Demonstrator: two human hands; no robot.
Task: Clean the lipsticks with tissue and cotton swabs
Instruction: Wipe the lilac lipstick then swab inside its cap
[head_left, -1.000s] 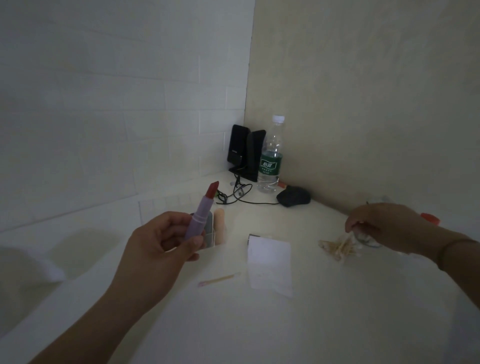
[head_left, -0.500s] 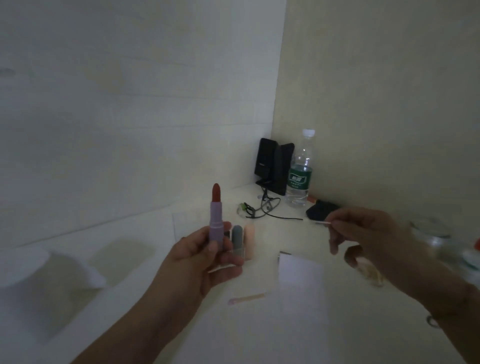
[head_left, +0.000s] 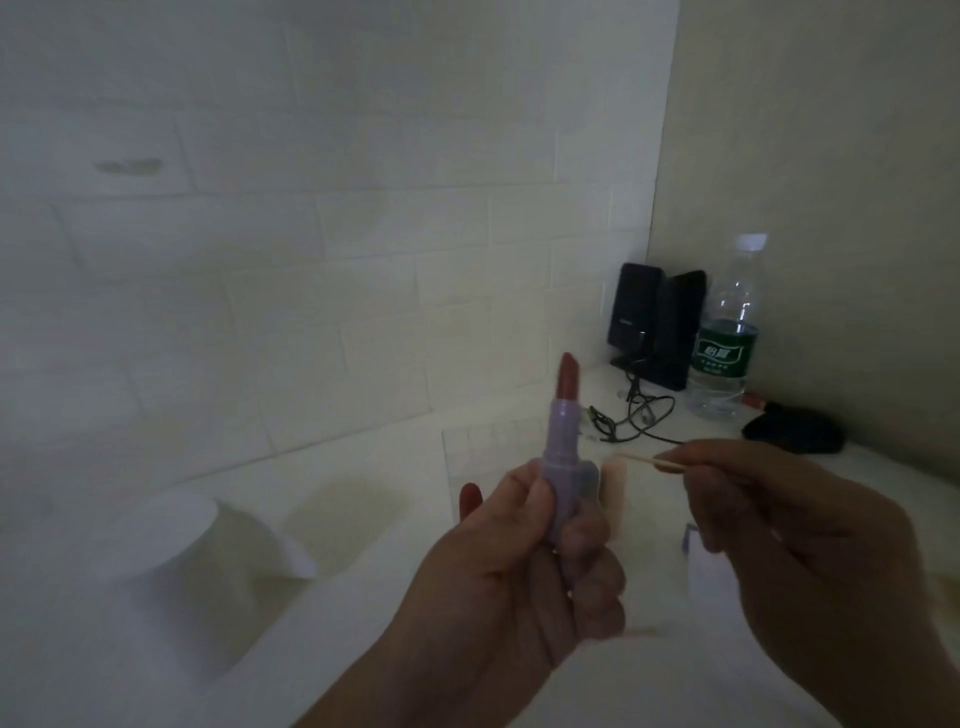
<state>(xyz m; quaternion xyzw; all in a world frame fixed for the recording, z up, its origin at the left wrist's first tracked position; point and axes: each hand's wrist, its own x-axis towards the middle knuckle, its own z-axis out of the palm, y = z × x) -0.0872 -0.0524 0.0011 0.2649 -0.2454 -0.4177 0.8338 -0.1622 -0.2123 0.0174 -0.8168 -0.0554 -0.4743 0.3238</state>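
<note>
My left hand (head_left: 524, 566) grips a lilac lipstick (head_left: 563, 447) upright, its red tip raised above my fingers. My right hand (head_left: 784, 535) pinches a thin cotton swab (head_left: 649, 461) whose free end points left toward the lipstick tube, a short gap apart. Behind the lipstick a peach-coloured lipstick (head_left: 614, 480) stands on the white table, mostly hidden. A white tissue (head_left: 714, 577) lies under my right hand, partly covered by it.
A water bottle (head_left: 724, 338) with a green label stands in the corner beside two black speakers (head_left: 657, 325) with tangled cables (head_left: 631, 415). A black mouse (head_left: 795, 428) lies to the right. A white paper cup (head_left: 208, 535) lies tipped at left.
My right hand came away from the swab pile with one swab and moved left toward the lipstick. My left hand drew the lipstick closer; the view shifted left.
</note>
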